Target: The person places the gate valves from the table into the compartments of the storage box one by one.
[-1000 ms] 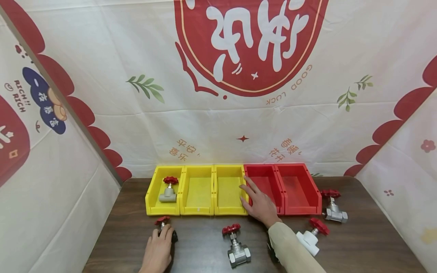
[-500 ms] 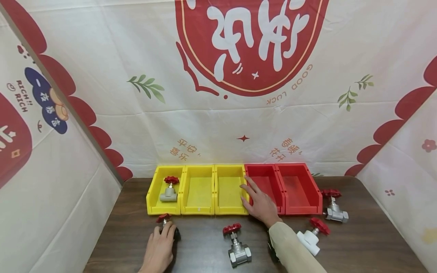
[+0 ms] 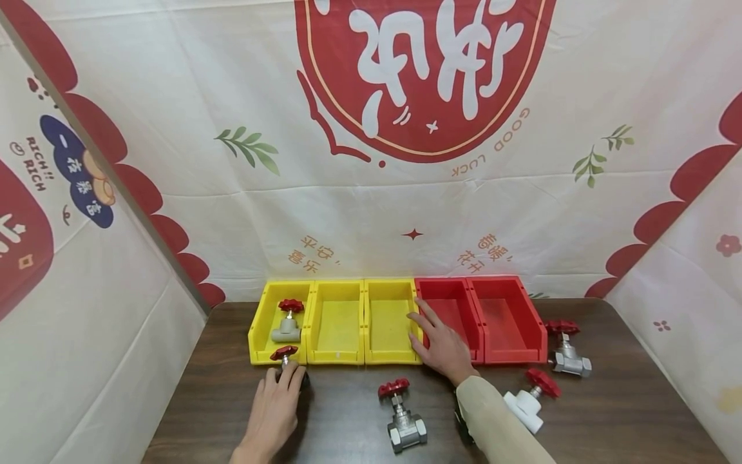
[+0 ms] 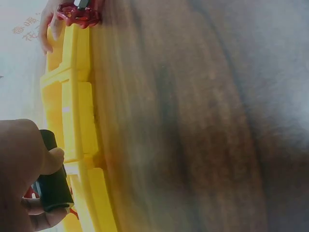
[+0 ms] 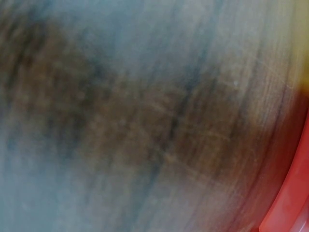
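Observation:
My left hand grips a valve with a red handwheel just in front of the leftmost yellow bin. In the left wrist view the valve's black body shows between the thumb and fingers. Inside that bin sits a grey valve with a red handwheel. My right hand rests with spread fingers on the shared wall of the third yellow bin and the neighbouring red bin; it holds nothing. The right wrist view shows mostly blurred tabletop, and no hand.
A metal valve lies mid-table. A white valve and another metal valve lie at the right. Another yellow bin and a red bin belong to the row. Something dark is partly hidden under the right forearm.
My left hand has moved forward with the black valve, up to the front of the leftmost yellow bin. The right hand has stayed in place.

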Demonstrator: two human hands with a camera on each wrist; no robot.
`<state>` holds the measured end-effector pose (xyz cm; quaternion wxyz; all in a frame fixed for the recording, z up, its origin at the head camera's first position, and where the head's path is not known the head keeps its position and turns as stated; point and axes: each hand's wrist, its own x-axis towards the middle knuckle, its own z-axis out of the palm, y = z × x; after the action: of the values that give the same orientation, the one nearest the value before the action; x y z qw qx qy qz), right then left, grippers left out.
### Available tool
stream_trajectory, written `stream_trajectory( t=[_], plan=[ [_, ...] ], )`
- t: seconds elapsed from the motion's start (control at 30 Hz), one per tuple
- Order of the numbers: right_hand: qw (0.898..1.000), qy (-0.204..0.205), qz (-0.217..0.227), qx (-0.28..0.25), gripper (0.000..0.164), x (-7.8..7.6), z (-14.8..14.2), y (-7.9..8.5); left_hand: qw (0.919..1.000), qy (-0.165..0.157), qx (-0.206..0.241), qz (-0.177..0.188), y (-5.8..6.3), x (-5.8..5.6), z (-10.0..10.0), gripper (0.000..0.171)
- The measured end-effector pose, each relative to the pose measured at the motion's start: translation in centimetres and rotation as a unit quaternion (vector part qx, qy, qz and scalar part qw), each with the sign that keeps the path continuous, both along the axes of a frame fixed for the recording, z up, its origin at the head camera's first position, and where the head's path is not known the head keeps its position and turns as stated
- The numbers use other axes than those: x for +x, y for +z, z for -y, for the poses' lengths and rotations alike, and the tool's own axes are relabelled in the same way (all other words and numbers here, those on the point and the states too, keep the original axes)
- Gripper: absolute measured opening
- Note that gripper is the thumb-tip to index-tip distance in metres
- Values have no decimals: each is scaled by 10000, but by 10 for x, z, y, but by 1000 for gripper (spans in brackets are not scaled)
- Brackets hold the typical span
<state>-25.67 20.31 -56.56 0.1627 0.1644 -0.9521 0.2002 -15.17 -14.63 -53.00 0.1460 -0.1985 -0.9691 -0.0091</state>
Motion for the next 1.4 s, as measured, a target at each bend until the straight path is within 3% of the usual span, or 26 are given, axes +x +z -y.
stream_trajectory(
  t=[0.13,0.4,1.0,1.4],
  plan=[
    [10000,-61,12,-14,54,0,1,1,9998,-86,26,-174,5,-3,-1,49],
    [10000,-85,-22,-10,55,-1,2,0,9998,-126,26,-147,12,-9,-7,51],
    [10000,-65,-9,6,54,-2,2,-1,9940,-664,169,-851,20,-33,-32,48],
    [10000,-19,-12,30,53,-1,1,-1,9943,-787,-144,-708,26,-54,-45,51]
  ],
)
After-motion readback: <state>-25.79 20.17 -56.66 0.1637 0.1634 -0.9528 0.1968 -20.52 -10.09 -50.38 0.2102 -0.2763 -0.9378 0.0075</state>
